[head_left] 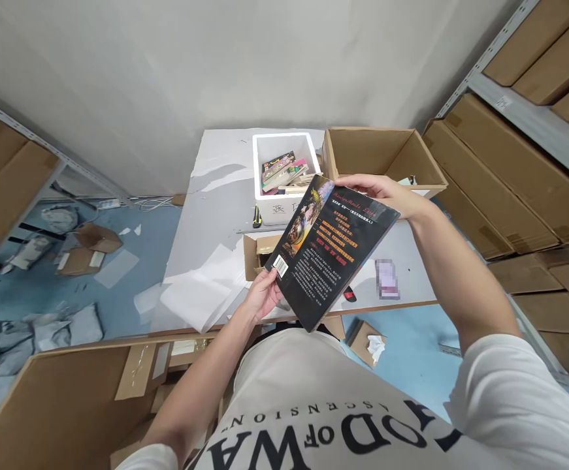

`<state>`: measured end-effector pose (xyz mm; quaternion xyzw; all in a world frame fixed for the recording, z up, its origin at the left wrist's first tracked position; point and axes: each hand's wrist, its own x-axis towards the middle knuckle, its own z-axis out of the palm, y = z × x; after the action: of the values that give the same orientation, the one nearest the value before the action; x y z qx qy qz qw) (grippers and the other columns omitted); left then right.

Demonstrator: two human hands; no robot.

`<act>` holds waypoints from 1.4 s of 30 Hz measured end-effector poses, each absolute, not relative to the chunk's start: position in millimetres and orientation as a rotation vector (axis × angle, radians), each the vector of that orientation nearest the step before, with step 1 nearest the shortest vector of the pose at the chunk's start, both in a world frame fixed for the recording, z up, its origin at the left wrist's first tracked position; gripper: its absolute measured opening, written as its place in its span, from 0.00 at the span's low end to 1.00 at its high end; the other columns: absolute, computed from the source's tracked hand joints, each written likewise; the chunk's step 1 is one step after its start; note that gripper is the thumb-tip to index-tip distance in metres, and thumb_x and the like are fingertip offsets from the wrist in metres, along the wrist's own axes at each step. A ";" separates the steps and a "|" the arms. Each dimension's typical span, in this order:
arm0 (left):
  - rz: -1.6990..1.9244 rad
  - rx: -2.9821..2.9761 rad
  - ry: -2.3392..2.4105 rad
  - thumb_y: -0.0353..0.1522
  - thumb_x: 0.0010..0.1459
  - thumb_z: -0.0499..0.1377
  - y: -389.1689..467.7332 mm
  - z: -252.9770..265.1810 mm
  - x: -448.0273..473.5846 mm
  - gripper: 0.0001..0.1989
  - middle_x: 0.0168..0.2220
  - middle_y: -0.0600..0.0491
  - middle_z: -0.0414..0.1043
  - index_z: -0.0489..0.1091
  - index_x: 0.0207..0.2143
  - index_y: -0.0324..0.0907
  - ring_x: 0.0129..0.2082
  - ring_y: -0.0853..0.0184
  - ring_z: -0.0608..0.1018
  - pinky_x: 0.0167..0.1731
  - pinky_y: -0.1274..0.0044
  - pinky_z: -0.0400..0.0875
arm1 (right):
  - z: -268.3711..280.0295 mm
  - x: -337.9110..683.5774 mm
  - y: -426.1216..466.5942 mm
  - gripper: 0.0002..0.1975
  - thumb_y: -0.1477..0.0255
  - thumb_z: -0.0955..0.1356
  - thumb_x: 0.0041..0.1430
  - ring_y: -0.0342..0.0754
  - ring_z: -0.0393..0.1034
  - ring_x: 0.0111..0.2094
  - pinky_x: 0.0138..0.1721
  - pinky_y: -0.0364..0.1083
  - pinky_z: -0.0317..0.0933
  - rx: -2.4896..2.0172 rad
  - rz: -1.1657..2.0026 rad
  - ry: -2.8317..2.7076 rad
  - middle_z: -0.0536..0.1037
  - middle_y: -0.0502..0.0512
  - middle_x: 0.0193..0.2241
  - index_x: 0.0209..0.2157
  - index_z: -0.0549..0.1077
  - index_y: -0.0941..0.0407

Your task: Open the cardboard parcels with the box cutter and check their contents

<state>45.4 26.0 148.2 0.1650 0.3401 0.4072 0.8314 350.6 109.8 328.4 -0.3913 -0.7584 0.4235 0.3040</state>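
Note:
A black book with printed text, a barcode and a colourful picture strip is held tilted above the table. My left hand grips its lower left edge near the barcode. Along the top edge my right hand holds it, with part of the fingers behind the cover. Beneath the book stands a small open cardboard box, partly hidden. Just behind it is a white foam box with several books inside.
A large open cardboard box stands at the table's back right. White sheets lie on the table at left. Shelves with cartons line the right side. A big open carton is at lower left; grey parcels cover the floor.

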 end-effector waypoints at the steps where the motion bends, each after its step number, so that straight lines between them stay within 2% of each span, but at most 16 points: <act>1: 0.840 0.338 0.712 0.32 0.55 0.64 26.6 148.1 45.6 0.10 0.34 0.51 0.80 0.71 0.41 0.39 0.28 0.68 0.81 0.29 0.79 0.77 | 331.5 349.4 108.7 0.21 0.60 0.72 0.54 0.52 0.68 0.51 0.52 0.54 0.65 -1.031 1.062 -2.038 0.73 0.54 0.49 0.50 0.74 0.46; 4: 0.757 0.307 0.678 0.32 0.56 0.63 29.6 152.3 47.1 0.10 0.32 0.50 0.79 0.72 0.41 0.38 0.28 0.67 0.81 0.32 0.76 0.78 | 344.5 345.3 107.0 0.15 0.60 0.72 0.54 0.53 0.62 0.57 0.55 0.54 0.62 -1.011 0.877 -2.109 0.67 0.53 0.54 0.44 0.76 0.47; 7: 0.643 0.333 0.610 0.34 0.58 0.62 32.6 164.6 50.3 0.15 0.38 0.48 0.79 0.72 0.47 0.39 0.29 0.67 0.81 0.38 0.73 0.77 | 360.8 339.4 106.4 0.13 0.58 0.71 0.55 0.52 0.64 0.53 0.50 0.52 0.64 -0.994 0.839 -2.146 0.70 0.54 0.50 0.40 0.76 0.50; 10: 0.487 0.394 0.475 0.37 0.61 0.58 29.2 175.9 56.2 0.21 0.50 0.41 0.75 0.69 0.54 0.39 0.42 0.61 0.81 0.46 0.69 0.74 | 371.6 332.2 107.6 0.15 0.57 0.70 0.56 0.47 0.68 0.40 0.40 0.46 0.64 -1.029 0.889 -2.104 0.75 0.52 0.38 0.39 0.74 0.53; 12: 0.404 0.388 0.407 0.38 0.63 0.55 21.0 176.8 61.0 0.22 0.59 0.40 0.67 0.67 0.57 0.40 0.54 0.56 0.75 0.51 0.66 0.70 | 369.9 327.7 110.9 0.16 0.57 0.70 0.56 0.44 0.66 0.34 0.34 0.43 0.61 -1.110 0.866 -2.060 0.74 0.51 0.32 0.37 0.73 0.54; 14: 0.412 0.325 0.409 0.36 0.63 0.55 9.3 171.4 64.9 0.21 0.60 0.40 0.65 0.67 0.57 0.40 0.57 0.55 0.71 0.54 0.63 0.67 | 359.2 324.4 116.0 0.15 0.58 0.70 0.57 0.43 0.63 0.30 0.31 0.42 0.57 -1.227 0.828 -2.027 0.72 0.50 0.28 0.35 0.73 0.56; 16: 0.507 0.237 0.462 0.34 0.61 0.56 -2.8 161.8 65.9 0.19 0.55 0.40 0.71 0.69 0.53 0.38 0.53 0.55 0.75 0.55 0.61 0.66 | 341.3 323.0 121.4 0.14 0.59 0.68 0.59 0.41 0.60 0.27 0.28 0.42 0.54 -1.356 0.818 -2.005 0.70 0.49 0.25 0.32 0.72 0.57; 19: 0.709 0.118 0.575 0.32 0.58 0.56 -15.2 147.4 60.4 0.11 0.41 0.42 0.78 0.74 0.40 0.35 0.44 0.58 0.80 0.53 0.63 0.68 | 310.1 323.8 126.8 0.14 0.60 0.67 0.59 0.40 0.56 0.24 0.26 0.42 0.50 -1.498 0.865 -1.971 0.66 0.48 0.22 0.29 0.71 0.57; 22: 0.853 0.015 0.634 0.34 0.57 0.56 -19.9 140.4 50.1 0.10 0.28 0.49 0.76 0.71 0.27 0.39 0.37 0.61 0.80 0.51 0.62 0.71 | 286.1 325.8 128.7 0.15 0.59 0.66 0.59 0.40 0.54 0.24 0.26 0.43 0.49 -1.543 0.913 -1.926 0.65 0.47 0.22 0.28 0.70 0.57; 24: 0.891 -0.017 0.621 0.37 0.55 0.57 -21.4 140.4 45.5 0.12 0.25 0.51 0.74 0.69 0.24 0.40 0.34 0.61 0.80 0.49 0.60 0.72 | 277.1 326.7 129.5 0.16 0.58 0.66 0.59 0.40 0.53 0.24 0.26 0.43 0.48 -1.547 0.923 -1.899 0.64 0.47 0.22 0.27 0.69 0.57; 27: 0.934 0.044 0.642 0.33 0.51 0.63 -23.7 143.4 46.9 0.08 0.23 0.55 0.73 0.67 0.24 0.40 0.30 0.65 0.79 0.48 0.60 0.72 | 272.6 326.4 131.4 0.17 0.57 0.66 0.58 0.40 0.52 0.23 0.26 0.43 0.47 -1.572 0.943 -1.872 0.63 0.46 0.21 0.26 0.69 0.57; 30: 0.965 0.177 0.759 0.29 0.48 0.68 -24.3 145.0 55.2 0.11 0.28 0.56 0.76 0.66 0.28 0.40 0.32 0.67 0.80 0.49 0.62 0.72 | 272.8 325.1 134.0 0.16 0.58 0.67 0.58 0.40 0.52 0.22 0.25 0.43 0.47 -1.585 0.969 -1.851 0.62 0.46 0.20 0.26 0.69 0.56; 32: 0.968 0.254 0.818 0.31 0.46 0.70 -22.8 143.8 59.6 0.15 0.34 0.53 0.78 0.67 0.32 0.40 0.35 0.66 0.81 0.49 0.64 0.72 | 273.8 324.8 135.1 0.16 0.58 0.67 0.57 0.40 0.52 0.22 0.25 0.43 0.47 -1.564 0.990 -1.829 0.63 0.46 0.20 0.26 0.69 0.56; 34: 0.980 0.313 0.850 0.34 0.46 0.71 -20.7 141.1 60.1 0.17 0.35 0.52 0.79 0.67 0.33 0.39 0.35 0.66 0.81 0.47 0.67 0.73 | 276.1 325.7 134.1 0.16 0.57 0.68 0.57 0.40 0.54 0.22 0.25 0.43 0.49 -1.526 1.046 -1.827 0.65 0.46 0.20 0.26 0.70 0.56; 39: 0.964 0.397 0.890 0.37 0.44 0.72 -17.4 135.6 43.4 0.20 0.32 0.51 0.79 0.69 0.35 0.38 0.32 0.66 0.81 0.40 0.71 0.76 | 281.7 333.5 114.4 0.16 0.55 0.69 0.56 0.44 0.66 0.27 0.27 0.44 0.59 -1.434 1.410 -1.848 0.75 0.51 0.27 0.31 0.74 0.55; 42: 0.913 0.410 0.860 0.38 0.45 0.71 -14.9 135.8 30.2 0.22 0.33 0.50 0.79 0.70 0.38 0.38 0.31 0.64 0.81 0.38 0.70 0.77 | 274.7 342.1 98.5 0.15 0.57 0.68 0.58 0.43 0.67 0.26 0.24 0.43 0.60 -1.434 1.633 -1.740 0.77 0.51 0.32 0.39 0.74 0.53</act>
<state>30.2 -14.9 135.8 0.1902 0.3996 0.4239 0.7902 342.1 98.5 274.7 -0.5068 -0.6149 0.5774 0.1779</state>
